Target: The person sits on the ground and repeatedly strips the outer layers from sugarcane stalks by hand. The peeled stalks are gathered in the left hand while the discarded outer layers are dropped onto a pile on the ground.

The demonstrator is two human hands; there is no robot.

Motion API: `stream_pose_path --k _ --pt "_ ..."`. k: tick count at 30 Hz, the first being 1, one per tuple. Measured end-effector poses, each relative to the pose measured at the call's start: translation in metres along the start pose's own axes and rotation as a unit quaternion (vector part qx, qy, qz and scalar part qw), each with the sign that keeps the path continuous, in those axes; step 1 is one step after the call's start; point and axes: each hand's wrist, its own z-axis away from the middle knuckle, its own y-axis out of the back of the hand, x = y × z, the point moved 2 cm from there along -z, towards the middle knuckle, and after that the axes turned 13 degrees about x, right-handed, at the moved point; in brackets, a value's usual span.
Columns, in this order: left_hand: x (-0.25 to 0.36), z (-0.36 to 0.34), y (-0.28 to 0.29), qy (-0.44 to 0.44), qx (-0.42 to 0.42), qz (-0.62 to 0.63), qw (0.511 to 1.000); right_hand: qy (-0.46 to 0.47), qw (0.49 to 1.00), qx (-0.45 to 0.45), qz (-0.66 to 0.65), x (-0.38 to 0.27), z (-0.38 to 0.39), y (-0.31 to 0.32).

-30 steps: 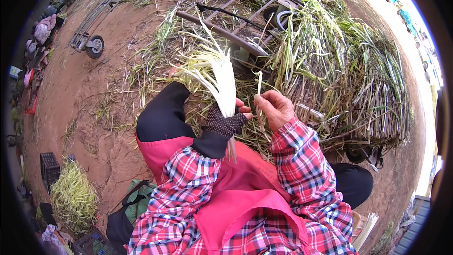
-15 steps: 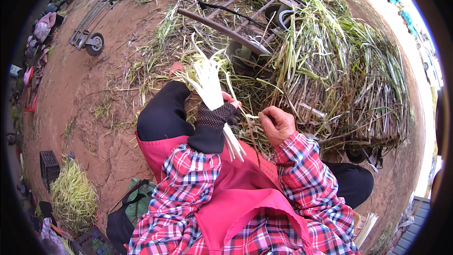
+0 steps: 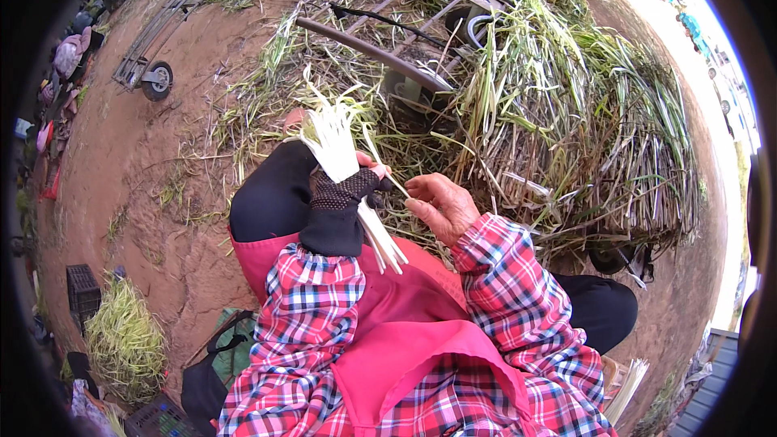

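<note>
A bundle of pale, whitish plant stalks [image 3: 333, 146] slants across my lap, its trimmed-looking lower ends below my grip and its yellow-green tips pointing away. Around its middle my left hand [image 3: 350, 188], in a dark dotted fingerless glove, is closed. Just to the right, my bare right hand [image 3: 443, 206] pinches the lower end of a single thin stalk [image 3: 387, 168] with thumb and forefinger. That stalk runs up past the left fingertips, apart from the bundle's top. The exact kind of plant cannot be made out.
A big heap of long leafy stalks [image 3: 575, 129] lies on the right, beside a metal cart frame [image 3: 376, 53]. Another hand cart [image 3: 166, 28] stands far left. Nearer are a black crate [image 3: 83, 291], a yellow-green pile of trimmings [image 3: 127, 336] and a dark green bag [image 3: 231, 356].
My right hand has moved left and slightly up, closer to the left hand, its thin piece now replaced in view by a longer stalk. The view has shifted a little.
</note>
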Motion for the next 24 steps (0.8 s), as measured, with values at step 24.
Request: stream_pose_path --k 24 --pt "0.023 0.010 0.012 -0.002 0.115 0.095 0.989 0.155 0.953 -0.022 0.261 -0.009 0.039 0.040"
